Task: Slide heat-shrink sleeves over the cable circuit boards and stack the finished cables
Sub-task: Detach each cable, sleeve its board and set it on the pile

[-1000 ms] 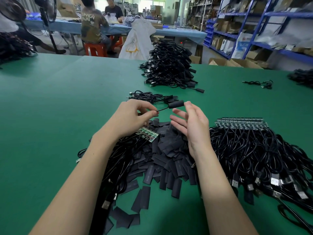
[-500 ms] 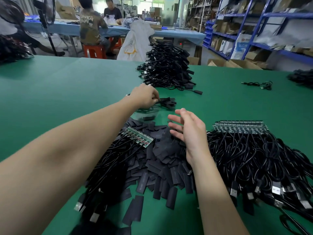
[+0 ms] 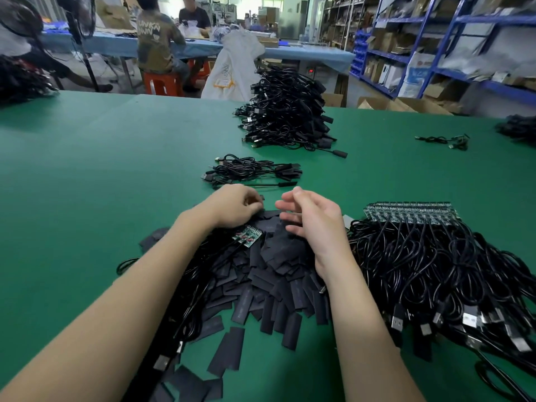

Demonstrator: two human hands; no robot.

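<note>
1. At the near edge of the green worktop (image 3: 87, 175), loose flat black heat-shrink sleeves (image 3: 269, 288) lie in a heap between the two forearms; any print on them is too faint to read.
2. A cable bundle (image 3: 200, 285) runs under the left arm, its green circuit boards (image 3: 247, 235) fanned out just beside the left wrist.
3. Toward the right edge, a larger tangle of unsleeved cables (image 3: 435, 274) ends in a tidy row of boards (image 3: 412, 212), USB plugs pointing at the near edge.
4. The left hand (image 3: 235, 207) rests on the heap's far end, fingers curled; whether it pinches a sleeve cannot be told.
5. The right hand (image 3: 316, 221) hovers beside it, fingers loose and apart, holding nothing.
6. Beyond the hands lies a small stack of finished cables (image 3: 252, 171).
7. Near the far edge rises a tall pile of finished cables (image 3: 287, 108).
8. Past the worktop, a seated person's shirt (image 3: 158, 42) carries pale lettering, not clearly legible.
</note>
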